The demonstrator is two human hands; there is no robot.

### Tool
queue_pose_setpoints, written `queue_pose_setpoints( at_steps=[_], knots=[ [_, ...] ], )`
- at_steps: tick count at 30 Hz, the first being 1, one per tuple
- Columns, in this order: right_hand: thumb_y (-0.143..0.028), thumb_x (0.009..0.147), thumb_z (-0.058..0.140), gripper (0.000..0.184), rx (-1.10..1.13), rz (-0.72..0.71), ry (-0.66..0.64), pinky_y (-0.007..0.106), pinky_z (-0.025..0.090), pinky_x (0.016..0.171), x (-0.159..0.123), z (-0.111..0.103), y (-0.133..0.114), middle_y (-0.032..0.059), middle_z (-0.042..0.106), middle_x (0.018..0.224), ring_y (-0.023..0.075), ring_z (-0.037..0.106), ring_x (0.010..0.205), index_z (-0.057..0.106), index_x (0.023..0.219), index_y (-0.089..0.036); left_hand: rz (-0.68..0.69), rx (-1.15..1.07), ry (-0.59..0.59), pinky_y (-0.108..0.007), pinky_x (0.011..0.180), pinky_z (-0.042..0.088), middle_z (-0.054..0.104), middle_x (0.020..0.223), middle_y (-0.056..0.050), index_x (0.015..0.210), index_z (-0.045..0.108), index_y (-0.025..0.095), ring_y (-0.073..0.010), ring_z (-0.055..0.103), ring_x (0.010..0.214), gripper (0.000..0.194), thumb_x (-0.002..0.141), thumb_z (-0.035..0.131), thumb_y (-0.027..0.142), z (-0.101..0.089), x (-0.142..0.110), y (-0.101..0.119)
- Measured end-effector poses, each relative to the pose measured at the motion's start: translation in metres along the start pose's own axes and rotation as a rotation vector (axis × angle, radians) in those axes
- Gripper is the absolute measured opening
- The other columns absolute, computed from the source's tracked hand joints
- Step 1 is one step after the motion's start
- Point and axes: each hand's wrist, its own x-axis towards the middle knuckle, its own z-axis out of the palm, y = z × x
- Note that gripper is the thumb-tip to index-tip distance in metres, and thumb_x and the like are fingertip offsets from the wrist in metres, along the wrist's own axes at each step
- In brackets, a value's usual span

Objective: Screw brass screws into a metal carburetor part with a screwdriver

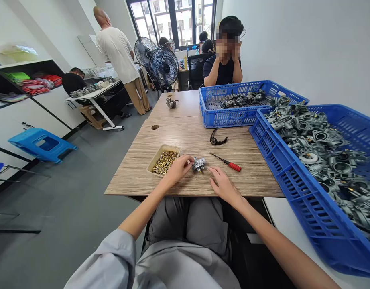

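A small grey metal carburetor part (pixel 198 164) lies on the wooden table (pixel 185 132) near its front edge. My left hand (pixel 178 169) rests beside it, fingers curled, fingertips touching the part's left side. My right hand (pixel 223 184) lies flat on the table just right of the part, fingers stretched out, holding nothing. A shallow beige tray (pixel 151 164) of small brass pieces sits to the left of my left hand. A red-handled screwdriver (pixel 226 161) lies to the right of the part.
Two blue baskets hold several metal carburetor bodies, one near at the right (pixel 293 188), one farther back (pixel 230 116). Dark glasses (pixel 217 140) lie mid-table. A person sits across the table; others work at the back by two fans (pixel 163 66). A blue stool (pixel 42 144) stands left.
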Motion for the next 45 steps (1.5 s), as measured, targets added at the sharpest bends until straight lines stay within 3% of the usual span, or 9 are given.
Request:
queue_pose_setpoints(
  at_steps=[8,15,21,27,37,45],
  knots=[
    [-0.02,0.107,0.05,0.051,-0.001,-0.008,0.002,0.058,0.054,0.123,0.0,0.001,0.001,0.0168,0.061,0.153,0.0344,0.06,0.145,0.055,0.158,-0.022,-0.075,-0.061,0.068,-0.026,0.072,0.047,0.071,0.084,0.001,0.103,0.072,0.02,-0.0135,0.059,0.07,0.009,0.1,0.062,0.019,0.005,0.004,-0.001],
    [-0.019,0.107,0.051,0.052,0.01,-0.021,0.006,0.057,0.054,0.124,0.0,0.001,0.002,0.0165,0.061,0.153,0.0341,0.06,0.144,0.056,0.159,-0.022,-0.082,-0.072,0.111,-0.025,0.067,0.043,0.068,0.078,0.003,0.102,0.071,0.02,-0.0126,0.055,0.065,0.007,0.1,0.064,0.019,0.003,0.005,0.002],
    [-0.019,0.106,0.052,0.055,0.007,-0.014,0.005,0.058,0.054,0.123,0.0,0.002,0.002,0.0163,0.062,0.152,0.0342,0.061,0.143,0.056,0.161,-0.024,0.01,0.028,0.038,-0.028,0.075,0.047,0.071,0.093,0.0,0.105,0.07,0.021,-0.0138,0.058,0.071,0.014,0.1,0.06,0.013,-0.007,0.001,0.0],
    [-0.018,0.107,0.052,0.053,-0.007,-0.015,0.006,0.058,0.054,0.123,0.0,0.002,0.003,0.0172,0.063,0.153,0.0344,0.061,0.143,0.057,0.159,-0.021,0.037,0.102,0.023,-0.031,0.08,0.051,0.072,0.106,-0.005,0.109,0.073,0.022,-0.0168,0.064,0.078,0.018,0.106,0.056,0.017,-0.005,-0.001,0.002],
    [-0.017,0.106,0.052,0.053,-0.018,-0.032,0.017,0.056,0.055,0.122,0.0,0.002,0.002,0.0175,0.064,0.151,0.0337,0.063,0.142,0.057,0.159,-0.021,0.063,0.187,0.024,-0.04,0.102,0.059,0.077,0.122,-0.009,0.125,0.074,0.025,-0.0266,0.075,0.113,0.022,0.112,0.056,0.026,0.0,-0.007,-0.005],
    [-0.018,0.107,0.052,0.054,-0.013,-0.026,0.009,0.057,0.055,0.122,0.0,0.001,0.001,0.0169,0.063,0.152,0.0342,0.062,0.143,0.057,0.16,-0.022,0.066,0.192,0.056,-0.038,0.096,0.06,0.078,0.118,-0.01,0.123,0.073,0.023,-0.0258,0.075,0.108,0.021,0.113,0.055,0.026,0.002,-0.007,-0.003]
  ],
)
